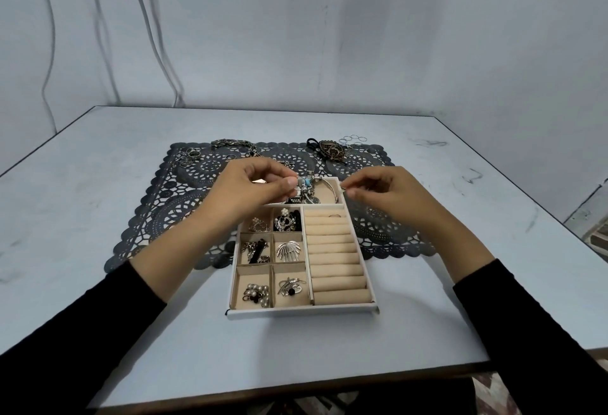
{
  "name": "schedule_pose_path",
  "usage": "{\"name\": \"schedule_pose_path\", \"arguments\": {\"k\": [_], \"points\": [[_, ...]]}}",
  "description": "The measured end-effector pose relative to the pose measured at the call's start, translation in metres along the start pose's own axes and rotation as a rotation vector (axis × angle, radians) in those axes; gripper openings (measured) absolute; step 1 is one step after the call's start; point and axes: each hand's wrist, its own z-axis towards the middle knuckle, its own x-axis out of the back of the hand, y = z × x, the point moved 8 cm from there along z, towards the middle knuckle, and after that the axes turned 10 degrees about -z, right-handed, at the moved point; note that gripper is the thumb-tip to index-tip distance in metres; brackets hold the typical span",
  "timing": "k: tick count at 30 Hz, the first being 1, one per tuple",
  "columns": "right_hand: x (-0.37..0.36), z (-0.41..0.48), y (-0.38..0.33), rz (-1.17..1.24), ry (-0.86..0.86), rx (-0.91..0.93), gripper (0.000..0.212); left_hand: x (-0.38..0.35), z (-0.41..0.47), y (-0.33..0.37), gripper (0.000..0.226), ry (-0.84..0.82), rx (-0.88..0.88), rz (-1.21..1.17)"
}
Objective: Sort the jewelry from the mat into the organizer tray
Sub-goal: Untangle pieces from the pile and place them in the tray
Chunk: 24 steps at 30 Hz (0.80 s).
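A beige organizer tray stands on the near edge of a dark lace mat. My left hand pinches the blue-beaded end of a silver bracelet over the tray's long back compartment. My right hand pinches the bracelet's other end at the tray's back right corner. Brooches and pendants fill the six small compartments. One ring sits in the ring rolls.
On the mat's far edge lie several rings, a linked bracelet, a brown filigree pendant on a cord and several thin hoop rings. The table's right edge drops off nearby.
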Motion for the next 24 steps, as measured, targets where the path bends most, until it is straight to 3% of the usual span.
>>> {"name": "schedule_pose_path", "arguments": {"k": [4, 7, 14, 24], "points": [[0.006, 0.001, 0.02, -0.034, 0.194, -0.093, 0.013, -0.007, 0.001, 0.002, 0.01, -0.019, -0.023, 0.077], [0.006, 0.001, 0.03, -0.235, 0.28, -0.107, 0.021, -0.013, 0.002, 0.003, 0.009, -0.043, -0.033, 0.145], [-0.009, 0.004, 0.041, -0.577, 0.162, -0.09, 0.04, -0.026, 0.003, 0.009, 0.005, -0.092, -0.116, 0.45], [-0.013, 0.004, 0.046, -0.572, 0.135, -0.108, 0.038, -0.041, 0.003, 0.013, 0.005, -0.175, -0.205, 0.657]]}}
